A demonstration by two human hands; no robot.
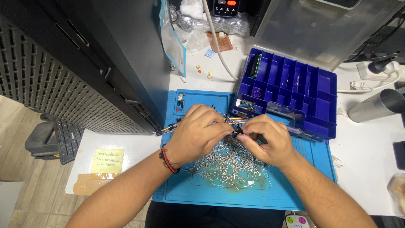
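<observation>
Two hands, left hand (198, 135) and right hand (266, 141), pinch one jumper-wire bundle (230, 121).

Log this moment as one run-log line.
left hand: pinching multicoloured jumper wires | right hand: pinching same wires | beneath: pile of thin metal-legged components on blue work mat

Two hands, left hand (195, 135) and right hand (266, 141), meet over one blue mat (211, 192). Behind the mat: one blue compartment box (312, 90). Left of the mat: one yellow note (108, 161). Right of the mat: one metal cylinder (376, 106).
</observation>
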